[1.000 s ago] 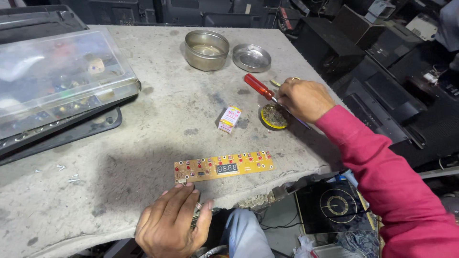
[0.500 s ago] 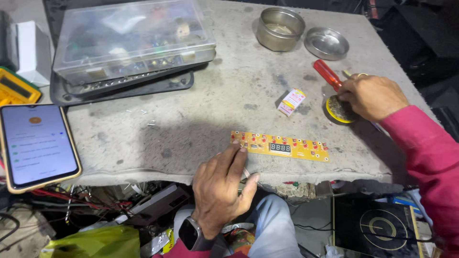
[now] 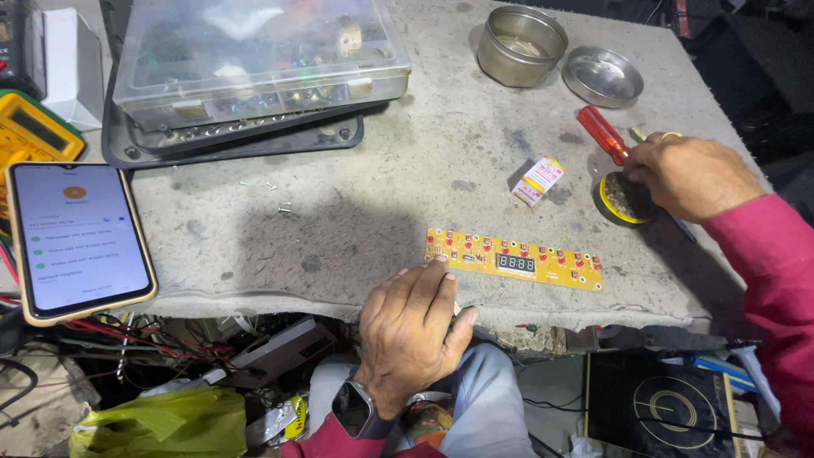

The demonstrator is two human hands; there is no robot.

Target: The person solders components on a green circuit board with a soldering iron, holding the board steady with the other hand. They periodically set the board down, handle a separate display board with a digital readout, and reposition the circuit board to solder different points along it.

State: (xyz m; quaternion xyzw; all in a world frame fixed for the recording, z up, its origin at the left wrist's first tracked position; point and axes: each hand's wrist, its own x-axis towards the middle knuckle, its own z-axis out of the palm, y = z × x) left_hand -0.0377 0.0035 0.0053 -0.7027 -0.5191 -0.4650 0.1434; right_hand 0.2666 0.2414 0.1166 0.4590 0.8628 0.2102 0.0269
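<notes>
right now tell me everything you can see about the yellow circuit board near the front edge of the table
The yellow circuit board is a long, narrow strip lying flat, component side up, on the grey worktop near its front edge, slightly slanted. A small dark display window sits at its middle, with rows of small red parts on both sides. The left hand rests at the table edge with fingertips at the board's left end; whether they touch it is unclear. The right hand is away from it.
</notes>
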